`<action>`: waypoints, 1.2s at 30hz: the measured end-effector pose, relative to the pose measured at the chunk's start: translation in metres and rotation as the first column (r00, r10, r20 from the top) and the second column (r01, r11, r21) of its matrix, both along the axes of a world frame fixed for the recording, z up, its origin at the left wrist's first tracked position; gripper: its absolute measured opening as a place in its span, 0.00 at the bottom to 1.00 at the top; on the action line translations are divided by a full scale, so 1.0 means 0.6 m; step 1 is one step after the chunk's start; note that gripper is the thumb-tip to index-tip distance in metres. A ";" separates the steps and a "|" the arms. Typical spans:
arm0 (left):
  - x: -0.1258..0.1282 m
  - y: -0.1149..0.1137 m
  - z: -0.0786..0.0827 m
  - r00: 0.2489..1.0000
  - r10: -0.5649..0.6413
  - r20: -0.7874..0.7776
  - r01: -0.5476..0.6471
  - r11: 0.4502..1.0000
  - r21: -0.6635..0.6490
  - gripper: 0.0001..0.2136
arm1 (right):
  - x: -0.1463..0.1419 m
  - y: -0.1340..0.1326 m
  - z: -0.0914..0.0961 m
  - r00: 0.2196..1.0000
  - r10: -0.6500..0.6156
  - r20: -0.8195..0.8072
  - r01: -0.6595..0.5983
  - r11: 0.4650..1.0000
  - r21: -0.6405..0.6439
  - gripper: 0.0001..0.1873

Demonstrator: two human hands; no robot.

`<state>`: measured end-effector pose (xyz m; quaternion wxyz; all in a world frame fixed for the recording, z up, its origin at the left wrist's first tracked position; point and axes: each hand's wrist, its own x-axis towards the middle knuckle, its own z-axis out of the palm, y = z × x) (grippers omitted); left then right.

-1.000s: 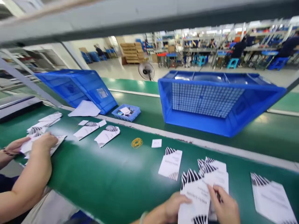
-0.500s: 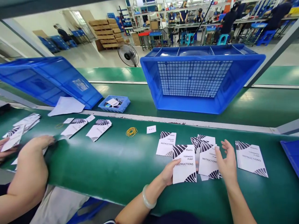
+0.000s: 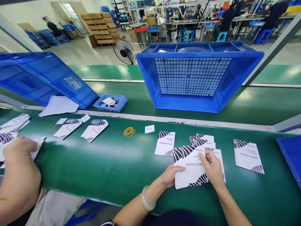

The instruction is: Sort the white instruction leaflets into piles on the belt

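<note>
My left hand [image 3: 171, 175] pinches the lower left edge of a white instruction booklet [image 3: 188, 168] with black striped corners, held just over the green bench [image 3: 113, 163]. My right hand [image 3: 213, 168] grips the same booklet from the right, fingers curled over its top. Under and behind it lie several more booklets [image 3: 207, 141]. A single booklet [image 3: 165, 143] lies to the left, another [image 3: 248, 155] to the right.
A co-worker's arm and hand [image 3: 17, 153] rest on booklets at the far left. Yellow rubber bands [image 3: 129, 131] and a small white label [image 3: 149, 129] lie mid-bench. Behind are a large blue crate [image 3: 197, 78], a tilted blue crate [image 3: 44, 78] and a small blue tray [image 3: 110, 103].
My right hand moved left from the pile and took hold of the booklet in my left hand. The co-worker's hand drew back to the left onto booklets.
</note>
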<state>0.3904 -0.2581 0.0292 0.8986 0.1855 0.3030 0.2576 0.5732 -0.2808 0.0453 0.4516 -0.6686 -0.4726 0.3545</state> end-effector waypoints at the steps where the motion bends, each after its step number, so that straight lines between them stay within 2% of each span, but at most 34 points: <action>1: -0.001 0.001 0.000 1.000 0.010 -0.007 -0.010 1.000 -0.007 0.19 | 0.007 0.000 -0.001 0.997 -0.045 -0.061 0.045 0.999 0.002 0.12; 4: -0.004 0.004 -0.001 0.999 0.022 -0.048 -0.023 1.000 -0.010 0.18 | 0.033 0.006 -0.001 0.927 -0.237 -0.290 0.241 0.970 -0.023 0.15; 6: -0.006 0.007 0.000 0.996 0.038 -0.081 -0.038 0.999 0.001 0.18 | 0.050 0.012 0.001 0.895 -0.321 -0.311 0.323 0.945 -0.046 0.18; 7: -0.006 0.008 0.001 0.995 0.045 -0.089 -0.044 0.999 0.013 0.18 | 0.056 0.014 0.004 0.905 -0.347 -0.244 0.349 0.936 -0.036 0.19; 10: -0.004 0.010 0.006 0.996 0.050 -0.069 -0.044 0.996 0.084 0.19 | 0.059 0.018 0.010 0.922 -0.372 0.108 0.365 0.928 0.079 0.26; 12: 0.000 0.010 0.010 0.998 0.033 -0.049 -0.025 0.988 0.150 0.21 | 0.045 0.015 0.011 0.933 -0.273 0.236 0.251 0.960 0.121 0.25; 15: 0.007 0.007 0.017 0.998 0.002 -0.059 0.012 0.968 0.249 0.22 | 0.012 0.005 0.007 0.981 0.017 0.191 -0.030 0.997 0.068 0.15; 16: 0.009 0.006 0.018 0.997 -0.002 -0.075 0.022 0.961 0.277 0.23 | 0.002 0.002 0.005 0.981 0.075 0.178 -0.083 0.996 0.042 0.13; 18: 0.011 0.005 0.018 0.993 -0.006 -0.117 0.042 0.952 0.304 0.23 | -0.012 -0.002 0.003 0.981 0.092 0.173 -0.096 0.995 0.011 0.11; 24: 0.010 0.005 0.007 0.984 -0.041 -0.172 0.083 0.966 0.245 0.22 | -0.008 0.000 0.002 0.997 -0.014 0.072 0.011 0.999 0.051 0.12; 28: 0.006 0.005 0.001 0.988 0.008 -0.156 0.030 0.970 0.240 0.22 | 0.007 0.002 0.005 0.990 -0.130 0.047 0.127 0.989 0.073 0.12; 31: 0.002 0.009 0.002 0.987 0.035 -0.156 0.000 0.976 0.220 0.22 | 0.020 0.002 0.011 0.972 -0.232 -0.031 0.234 0.970 0.060 0.13; 36: -0.007 0.025 0.014 0.973 0.176 -0.151 -0.145 0.970 0.193 0.19 | 0.046 0.004 0.020 0.890 -0.411 -0.197 0.428 0.902 0.052 0.14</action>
